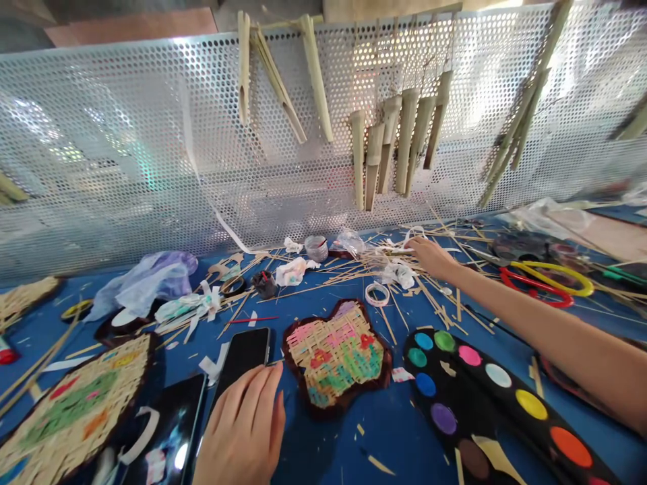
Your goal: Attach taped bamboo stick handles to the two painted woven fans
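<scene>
The painted woven panel (336, 357), irregular in outline and edged in dark brown, lay on the blue table (323, 451), and the left hand (242, 424) was just left of its near half. That hand was laid out with fingers stretched and close together, the fingertips near the panel's edge and partly covering the black phone (245, 360), which was also left of the panel. Farther left of it were a dark glossy slab (169, 424) and a 2nd woven piece (83, 411) with green, red and orange paint. Right of the panel stretched the black paint palette (485, 397), its round colours in 2 rows.

Just beyond the panel's far right corner stood the tape roll (377, 294). Past that, beyond and right of the panel, the right hand (429, 254) reached among thin strips (348, 269), its fingers narrowed beside a white loop (415, 233); whether they pinched it, I could not tell. Beyond the panel were a clear cup (316, 248) and, farthest, a perforated screen (283, 182), where 6 bamboo tubes (406, 141) hung.
</scene>
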Available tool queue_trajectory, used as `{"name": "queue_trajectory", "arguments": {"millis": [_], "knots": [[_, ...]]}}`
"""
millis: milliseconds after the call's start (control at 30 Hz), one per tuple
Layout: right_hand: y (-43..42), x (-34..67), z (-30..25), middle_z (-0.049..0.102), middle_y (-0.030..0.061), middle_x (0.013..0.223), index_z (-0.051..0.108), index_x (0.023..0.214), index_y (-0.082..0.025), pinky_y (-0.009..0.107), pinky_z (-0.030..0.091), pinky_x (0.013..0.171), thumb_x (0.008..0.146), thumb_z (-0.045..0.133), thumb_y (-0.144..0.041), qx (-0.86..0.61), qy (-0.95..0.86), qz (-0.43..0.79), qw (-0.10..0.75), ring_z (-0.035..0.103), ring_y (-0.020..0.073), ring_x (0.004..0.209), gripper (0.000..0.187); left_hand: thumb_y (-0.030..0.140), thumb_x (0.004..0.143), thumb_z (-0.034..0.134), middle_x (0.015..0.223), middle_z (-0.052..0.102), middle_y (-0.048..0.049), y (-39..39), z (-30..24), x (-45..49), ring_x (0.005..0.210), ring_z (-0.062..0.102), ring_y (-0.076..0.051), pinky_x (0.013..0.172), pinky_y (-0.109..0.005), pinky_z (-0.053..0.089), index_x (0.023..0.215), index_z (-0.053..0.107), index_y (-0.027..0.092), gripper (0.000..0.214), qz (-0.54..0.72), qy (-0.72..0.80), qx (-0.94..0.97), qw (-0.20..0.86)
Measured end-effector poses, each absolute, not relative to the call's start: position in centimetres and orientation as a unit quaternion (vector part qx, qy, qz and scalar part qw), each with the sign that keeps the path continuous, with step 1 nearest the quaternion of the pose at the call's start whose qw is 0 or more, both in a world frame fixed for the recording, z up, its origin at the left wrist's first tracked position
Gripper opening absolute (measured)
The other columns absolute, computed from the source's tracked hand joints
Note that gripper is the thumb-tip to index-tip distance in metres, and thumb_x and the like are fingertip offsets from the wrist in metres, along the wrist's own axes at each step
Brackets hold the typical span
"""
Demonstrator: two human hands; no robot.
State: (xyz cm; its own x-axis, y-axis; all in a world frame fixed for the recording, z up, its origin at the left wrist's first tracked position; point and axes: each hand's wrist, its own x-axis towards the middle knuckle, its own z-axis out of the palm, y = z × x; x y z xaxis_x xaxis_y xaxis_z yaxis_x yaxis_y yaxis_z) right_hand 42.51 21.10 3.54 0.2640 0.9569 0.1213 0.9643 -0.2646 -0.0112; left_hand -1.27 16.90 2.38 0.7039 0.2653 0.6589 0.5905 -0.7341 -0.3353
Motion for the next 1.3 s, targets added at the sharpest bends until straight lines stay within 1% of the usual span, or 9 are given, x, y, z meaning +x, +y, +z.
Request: {"name": "queue_trajectory", "arguments": {"millis": [233,433,600,767,833,1000,1133,1200,1300], "knots": [[23.3,44.8,2.0,0.059,0.0078,0.118,0.057,0.116,-0.019,0.039,0.052,0.083,0.091,0.055,-0.032,-0.796,-0.603,-0.049,-0.012,0.061,0.0193,0.099,0.029,0.014,0.088,0.047,0.091,0.072,-0.0112,16.7,2.4,-1.3,0.087,0.063,-0.023,0.078,-0.034,0.045,0.104,0.062,0.006,0.023,-0.304,-0.23,-0.882,0.277],[21.5,45.9,4.6,0.058,0.0085,0.118,0.056,0.118,-0.017,0.039,0.05,0.085,0.093,0.052,-0.029,-0.789,-0.598,-0.144,0.004,0.06,0.0192,0.101,0.028,0.012,0.086,0.051,0.091,0.072,-0.0102,16.3,2.7,-1.3,0.087,0.063,-0.023,0.079,-0.034,0.045,0.103,0.063,0.006,0.022,-0.309,-0.23,-0.884,0.263],[20.5,46.1,8.2,0.058,0.0086,0.118,0.057,0.117,-0.015,0.041,0.049,0.086,0.093,0.052,-0.028,-0.771,-0.585,-0.244,0.058,0.06,0.0196,0.103,0.027,0.011,0.086,0.05,0.095,0.072,-0.0099,15.2,2.6,-1.3,0.093,0.062,-0.024,0.082,-0.034,0.045,0.105,0.064,0.006,0.024,-0.311,-0.229,-0.893,0.231],[16.0,42.3,10.0,0.067,0.0089,0.104,0.061,0.113,-0.014,0.041,0.05,0.087,0.095,0.048,-0.026,-0.735,-0.552,-0.346,0.189,0.062,0.0194,0.098,0.025,0.011,0.085,0.053,0.099,0.071,-0.0089,14.2,3.1,-1.5,0.097,0.061,-0.025,0.084,-0.034,0.047,0.108,0.063,0.008,0.025,-0.34,-0.197,-0.9,0.19],[13.1,38.6,9.8,0.071,0.0144,0.097,0.067,0.106,-0.011,0.035,0.05,0.087,0.095,0.043,-0.024,-0.697,-0.566,-0.363,0.247,0.064,0.0214,0.096,0.029,0.013,0.086,0.052,0.101,0.069,-0.0086,14.0,3.3,-1.6,0.098,0.06,-0.023,0.084,-0.033,0.049,0.111,0.061,0.01,0.026,-0.348,-0.192,-0.911,0.11],[6.3,26.8,7.3,0.074,0.0031,0.092,0.069,0.098,-0.024,0.027,0.053,0.085,0.087,0.056,-0.017,-0.612,-0.661,-0.301,0.313,0.068,0.0172,0.089,0.018,0.025,0.094,0.043,0.107,0.066,-0.0071,13.5,3.4,-1.4,0.097,0.062,-0.018,0.085,-0.032,0.053,0.114,0.059,0.023,0.025,-0.324,-0.28,-0.852,-0.3],[4.5,19.9,4.8,0.071,0.0008,0.093,0.068,0.096,-0.025,0.024,0.057,0.074,0.086,0.057,-0.013,-0.568,-0.702,-0.143,0.405,0.068,0.0139,0.08,0.019,0.037,0.091,0.051,0.117,0.065,-0.0087,13.5,3.5,-1.1,0.107,0.061,-0.02,0.094,-0.035,0.05,0.119,0.057,0.021,0.033,-0.301,-0.291,-0.68,-0.601],[4.8,17.9,3.7,0.071,0.0019,0.093,0.068,0.096,-0.024,0.025,0.057,0.071,0.086,0.056,-0.008,-0.541,-0.721,-0.103,0.421,0.068,0.0142,0.08,0.023,0.036,0.086,0.059,0.109,0.068,-0.0076,13.8,3.5,-1.0,0.103,0.063,-0.02,0.092,-0.032,0.05,0.11,0.061,0.018,0.03,-0.337,-0.28,-0.616,-0.655],[5.5,16.5,2.5,0.07,0.0034,0.09,0.068,0.093,-0.023,0.025,0.057,0.069,0.084,0.057,-0.004,-0.505,-0.735,-0.059,0.449,0.067,0.0139,0.077,0.023,0.033,0.085,0.061,0.089,0.071,-0.0045,14.4,3.5,-0.8,0.08,0.067,-0.015,0.079,-0.027,0.054,0.095,0.066,0.015,0.021,-0.378,-0.319,-0.562,-0.662]]}}
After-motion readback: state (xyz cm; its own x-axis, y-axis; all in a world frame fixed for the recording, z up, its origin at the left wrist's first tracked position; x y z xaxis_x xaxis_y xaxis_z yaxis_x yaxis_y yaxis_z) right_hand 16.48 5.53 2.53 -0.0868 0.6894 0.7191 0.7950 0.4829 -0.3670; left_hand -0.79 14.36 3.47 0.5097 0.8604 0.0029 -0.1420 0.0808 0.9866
